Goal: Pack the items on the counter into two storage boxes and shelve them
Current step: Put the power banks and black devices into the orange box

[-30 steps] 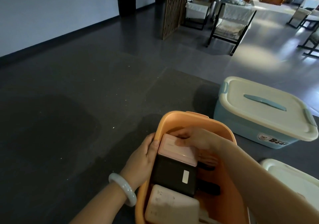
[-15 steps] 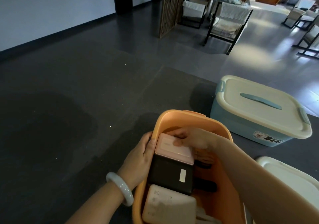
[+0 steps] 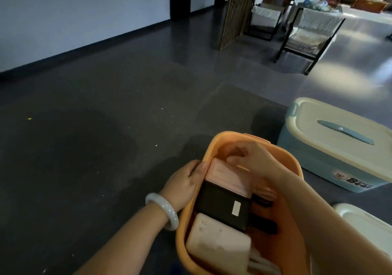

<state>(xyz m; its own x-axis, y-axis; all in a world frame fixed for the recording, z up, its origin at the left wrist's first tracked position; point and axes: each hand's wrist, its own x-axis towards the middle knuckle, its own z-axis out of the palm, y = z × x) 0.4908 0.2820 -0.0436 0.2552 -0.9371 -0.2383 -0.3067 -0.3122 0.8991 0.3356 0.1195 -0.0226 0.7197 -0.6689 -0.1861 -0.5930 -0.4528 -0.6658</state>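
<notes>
Head view. The only writing that can be read is on the blue storage box [image 3: 318, 160] at the right edge of the frame. Its side wall carries a small bear picture and the word "Bear" [image 3: 358, 183] in dark letters. A cream lid [image 3: 314, 113] with a blue handle is on it.

The orange storage box [image 3: 224, 136] sits open at lower centre, just left of the blue one. Three items lie in a row inside it. Farthest is a pink-topped box [image 3: 229, 177] with a faint mark on its top, too small to read. In the middle is a black box [image 3: 218, 207] bearing a white label [image 3: 236, 208], its print illegible. Nearest the bottom edge is a pale box [image 3: 218, 243].

The left hand [image 3: 184, 181], with a pale bangle [image 3: 163, 209] on its wrist, grips the orange box's left wall, thumb at the rim beside the pink-topped box. The right hand [image 3: 252, 158] is inside the orange box over the far end of the pink-topped box, fingers curled and thumb on the pink top. It is blurred, so I cannot tell whether it holds anything.

A white lid [image 3: 364, 226] shows at lower right.
</notes>
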